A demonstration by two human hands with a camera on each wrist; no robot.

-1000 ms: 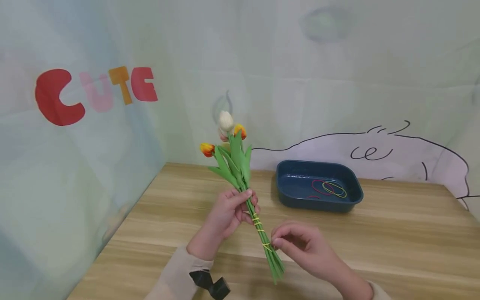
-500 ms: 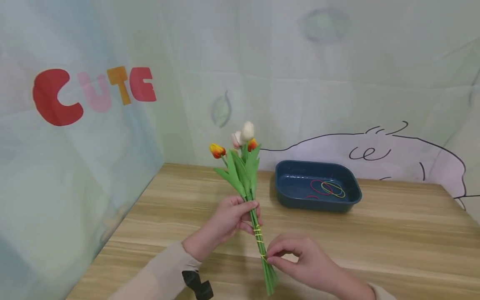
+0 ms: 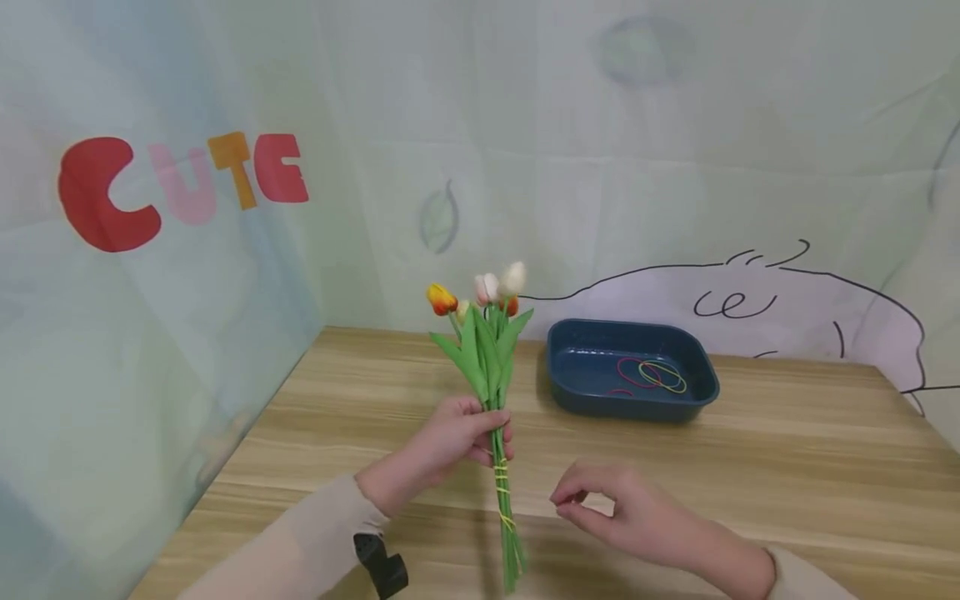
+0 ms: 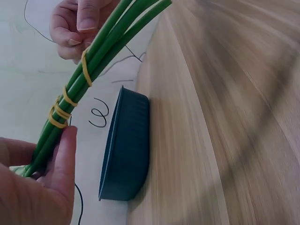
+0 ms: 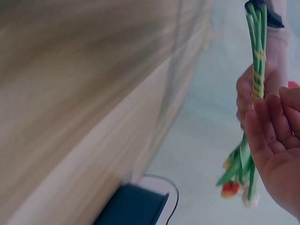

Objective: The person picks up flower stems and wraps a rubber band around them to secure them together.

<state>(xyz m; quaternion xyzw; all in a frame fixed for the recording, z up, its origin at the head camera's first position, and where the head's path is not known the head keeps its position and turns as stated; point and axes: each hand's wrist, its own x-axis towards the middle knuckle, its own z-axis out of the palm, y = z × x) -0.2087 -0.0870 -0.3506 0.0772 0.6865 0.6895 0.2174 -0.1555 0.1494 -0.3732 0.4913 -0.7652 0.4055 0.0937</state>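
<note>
In the head view my left hand (image 3: 461, 429) grips a bunch of artificial tulips (image 3: 491, 358) by the stems. The bunch stands nearly upright above the table, with orange-yellow, white and pale pink blooms on top. Yellow rubber bands (image 4: 60, 112) wrap the stems in several turns below that hand, and one loop (image 3: 507, 522) crosses them lower down. My right hand (image 3: 626, 508) hovers to the right, apart from the stems. Its fingers are loosely bent, thumb and index tips close together, and I see nothing between them.
Behind the hands, a dark blue tray (image 3: 592, 406) stands on the wooden table (image 3: 795, 467) with red and yellow-green rubber bands (image 3: 660, 377) inside. A printed cloth (image 3: 600, 192) hangs along the back and left side.
My right hand has let go of the lower rubber band and moved off to the right. The bunch has swung more upright and come lower in the left hand.
</note>
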